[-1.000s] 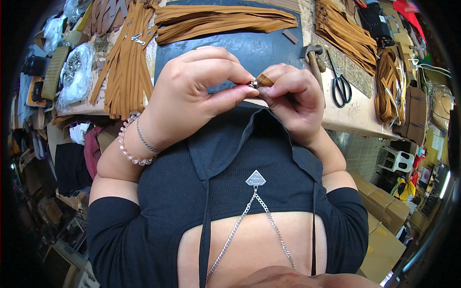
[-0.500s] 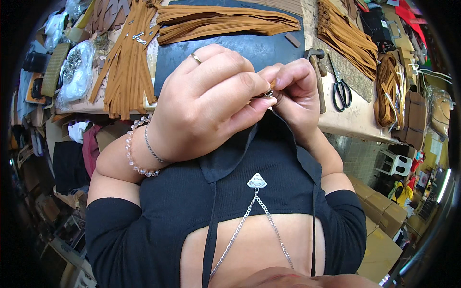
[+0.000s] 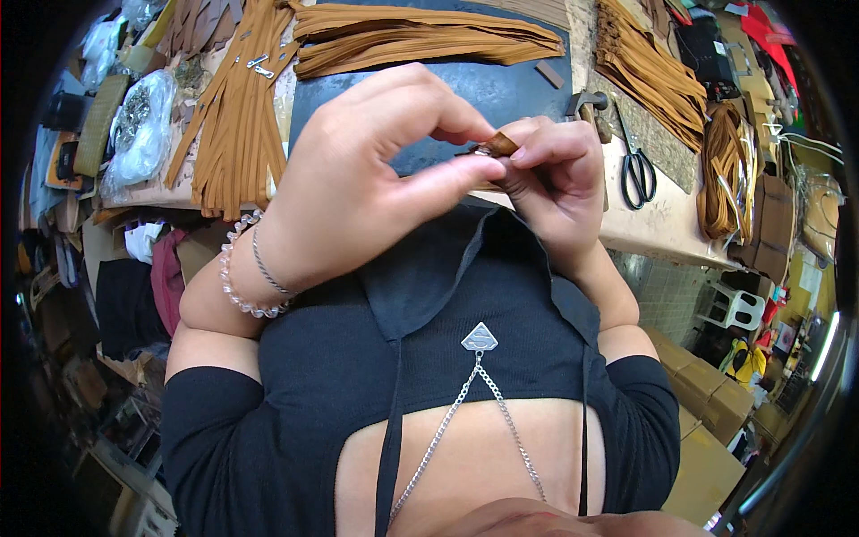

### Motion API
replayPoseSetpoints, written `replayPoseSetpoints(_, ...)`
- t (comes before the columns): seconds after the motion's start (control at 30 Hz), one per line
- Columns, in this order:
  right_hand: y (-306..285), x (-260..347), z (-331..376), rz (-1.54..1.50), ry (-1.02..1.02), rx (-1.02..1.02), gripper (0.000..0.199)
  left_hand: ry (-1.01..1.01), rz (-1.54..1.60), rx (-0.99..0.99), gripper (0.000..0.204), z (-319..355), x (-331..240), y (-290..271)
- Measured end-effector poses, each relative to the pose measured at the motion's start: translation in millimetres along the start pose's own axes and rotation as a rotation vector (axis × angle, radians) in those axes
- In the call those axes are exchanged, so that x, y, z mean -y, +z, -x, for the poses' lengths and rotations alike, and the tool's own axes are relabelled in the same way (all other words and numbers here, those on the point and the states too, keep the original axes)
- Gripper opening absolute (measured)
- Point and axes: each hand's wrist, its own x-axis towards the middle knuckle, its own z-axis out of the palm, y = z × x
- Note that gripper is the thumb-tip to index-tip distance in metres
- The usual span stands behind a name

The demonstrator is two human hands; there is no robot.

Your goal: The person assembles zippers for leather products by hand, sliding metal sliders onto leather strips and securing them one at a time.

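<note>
"What lies on the table to your right?"
"You have 1 hammer and, near it, 1 pair of black-handled scissors."
"Past the table edge?"
"1 white plastic stool, with cardboard boxes nearer you."
"Your left?"
"A clear plastic bag; below it, black cloth beside maroon cloth."

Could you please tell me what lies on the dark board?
A bundle of brown zipper tapes and a small brown strip. The left hand and the bundle cover parts of the board, so anything there is hidden.

Ltr (curvy) on slvr pendant
</note>
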Motion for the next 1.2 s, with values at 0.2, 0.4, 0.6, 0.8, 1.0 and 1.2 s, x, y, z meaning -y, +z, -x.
replayPoseSetpoints(0.2, 2.4, 6.5, 0.6, 0.184, -0.061, 0.030, 0.025, -0.377, 0.291, 0.113, 0.016, 10.2, 6.4, -0.2)
replayPoseSetpoints(0.4, 2.2, 9.6, -0.3, 0.219, -0.086, 0.032, 0.026, -0.258, 0.204, 0.115, 0.015, 10.6, 6.6, 4.7)
replayPoseSetpoints(0.6, 1.1, 13.9, -7.6, 0.328, -0.168, 0.089, 0.030, -0.048, -0.077, 0.090, 0.016, 8.6, 4.6, 7.7)
replayPoseSetpoints(0.8, 2.6, 6.3, -4.1, 0.150, -0.019, 0.002, 0.027, -0.042, -0.008, 0.006, 0.016, 8.0, 9.1, 13.0)
replayPoseSetpoints(1.0, 2.5, 16.3, -7.1, -0.113, 0.304, -0.124, 0.026, -0.085, 0.097, 0.004, 0.017, 9.4, 10.1, 6.9)
replayPoseSetpoints(1.2, -2.4, 11.6, -2.4, 0.095, 0.339, -0.001, 0.022, -0.249, 0.238, 0.058, 0.018, 15.1, 15.4, 6.0)
